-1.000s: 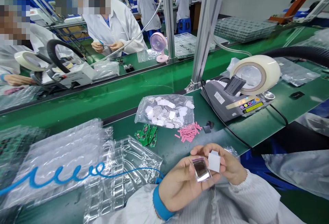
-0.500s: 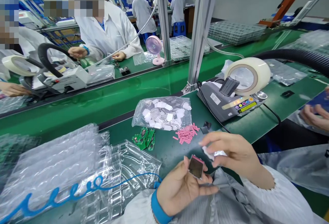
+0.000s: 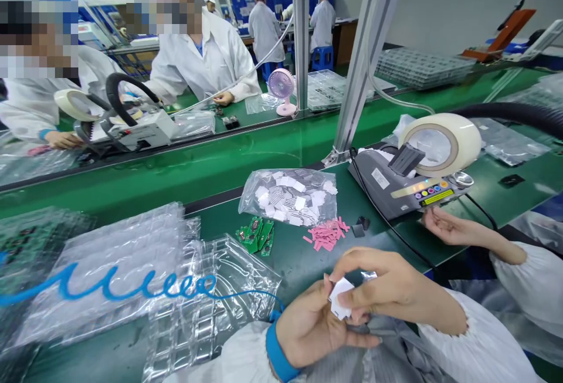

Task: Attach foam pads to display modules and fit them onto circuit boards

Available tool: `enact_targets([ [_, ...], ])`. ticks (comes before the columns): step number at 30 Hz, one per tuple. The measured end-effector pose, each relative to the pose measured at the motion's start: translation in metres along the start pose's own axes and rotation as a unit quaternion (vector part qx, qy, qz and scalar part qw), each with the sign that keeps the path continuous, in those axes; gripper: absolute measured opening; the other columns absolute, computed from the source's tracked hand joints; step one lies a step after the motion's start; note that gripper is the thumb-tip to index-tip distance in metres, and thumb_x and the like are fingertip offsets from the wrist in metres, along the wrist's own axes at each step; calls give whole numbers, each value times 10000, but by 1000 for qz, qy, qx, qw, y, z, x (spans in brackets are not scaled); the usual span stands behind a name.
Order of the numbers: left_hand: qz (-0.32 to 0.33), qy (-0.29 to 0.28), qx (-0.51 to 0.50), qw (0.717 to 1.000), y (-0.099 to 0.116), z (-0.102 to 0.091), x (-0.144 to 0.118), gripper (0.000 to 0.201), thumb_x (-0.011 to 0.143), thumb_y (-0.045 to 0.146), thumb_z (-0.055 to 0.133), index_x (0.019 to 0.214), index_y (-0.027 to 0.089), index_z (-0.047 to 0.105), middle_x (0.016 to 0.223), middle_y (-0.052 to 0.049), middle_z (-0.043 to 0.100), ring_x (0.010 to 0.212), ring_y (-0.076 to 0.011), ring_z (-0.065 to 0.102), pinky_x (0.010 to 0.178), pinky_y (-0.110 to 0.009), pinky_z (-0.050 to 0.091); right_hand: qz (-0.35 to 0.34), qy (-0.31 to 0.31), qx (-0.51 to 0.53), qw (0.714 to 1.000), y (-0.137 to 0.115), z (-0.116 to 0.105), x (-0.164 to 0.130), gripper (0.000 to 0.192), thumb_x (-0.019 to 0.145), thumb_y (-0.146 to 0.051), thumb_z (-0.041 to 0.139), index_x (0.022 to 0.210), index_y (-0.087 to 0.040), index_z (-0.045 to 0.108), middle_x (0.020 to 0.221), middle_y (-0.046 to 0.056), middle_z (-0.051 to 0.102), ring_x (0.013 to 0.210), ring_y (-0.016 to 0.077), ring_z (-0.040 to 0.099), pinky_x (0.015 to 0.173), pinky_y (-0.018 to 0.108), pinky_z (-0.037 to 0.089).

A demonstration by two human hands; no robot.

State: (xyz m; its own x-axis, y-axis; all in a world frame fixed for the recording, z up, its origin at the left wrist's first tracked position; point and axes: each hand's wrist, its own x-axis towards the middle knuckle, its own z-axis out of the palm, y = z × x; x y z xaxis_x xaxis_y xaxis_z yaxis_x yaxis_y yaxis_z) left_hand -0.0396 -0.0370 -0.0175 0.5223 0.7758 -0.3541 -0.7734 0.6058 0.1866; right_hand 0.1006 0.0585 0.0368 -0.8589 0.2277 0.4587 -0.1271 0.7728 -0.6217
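My left hand (image 3: 310, 321), with a blue wrist strap (image 3: 281, 352), is palm up, its thumb and fingertips closed around a small square screen module. That module is now mostly hidden under a white sheet piece (image 3: 341, 298). My right hand (image 3: 391, 283) pinches the white piece between thumb and fingers and presses it over the module. A bit of shiny silver film (image 3: 368, 276) shows by the right fingers. Beyond my hands lie a pile of pink strips (image 3: 326, 234), two dark square pads (image 3: 358, 230) and several green circuit boards (image 3: 255, 235).
A clear bag of white pieces (image 3: 288, 198) lies behind the strips. A grey tape dispenser (image 3: 396, 186) stands right, with a co-worker's hand (image 3: 448, 226) at its front. Clear plastic trays (image 3: 118, 265) are stacked left, crossed by a coiled blue cord (image 3: 145, 285). A metal post (image 3: 363, 60) rises behind.
My right hand has brought the white piece down and left onto the screen module, covering it. A co-worker's hand has come in to the tape dispenser. The view has shifted left.
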Motion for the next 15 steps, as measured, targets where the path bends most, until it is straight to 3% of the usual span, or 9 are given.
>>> enact_targets([
  [4,99,19,24,995,2,3,-3,350,652,451,706,759,122,654,653,-11,578,645,-130,543,688,-304,425,23,40,-125,991,-16,9,-4,250,877,-377,506,955,-170,623,1008,113,599,926,215,533,779,396,476],
  [6,117,30,37,992,3,7,-6,326,650,415,720,729,106,648,638,-8,557,606,-107,515,622,-252,403,24,78,-152,985,-22,16,-6,227,869,-342,537,967,-150,607,934,108,625,853,209,542,750,405,473],
  [10,127,63,61,988,3,14,-8,343,637,417,730,689,93,630,615,-2,518,567,-79,456,551,-206,345,61,158,-126,977,-26,30,-12,75,807,-113,594,859,-165,610,844,75,652,735,172,552,659,339,471],
  [15,126,58,104,985,4,22,-4,417,610,439,743,774,64,666,681,-33,552,625,-97,479,595,-212,355,121,215,-47,968,-20,38,-21,73,746,-175,639,763,-228,591,850,33,638,689,157,533,643,342,455],
])
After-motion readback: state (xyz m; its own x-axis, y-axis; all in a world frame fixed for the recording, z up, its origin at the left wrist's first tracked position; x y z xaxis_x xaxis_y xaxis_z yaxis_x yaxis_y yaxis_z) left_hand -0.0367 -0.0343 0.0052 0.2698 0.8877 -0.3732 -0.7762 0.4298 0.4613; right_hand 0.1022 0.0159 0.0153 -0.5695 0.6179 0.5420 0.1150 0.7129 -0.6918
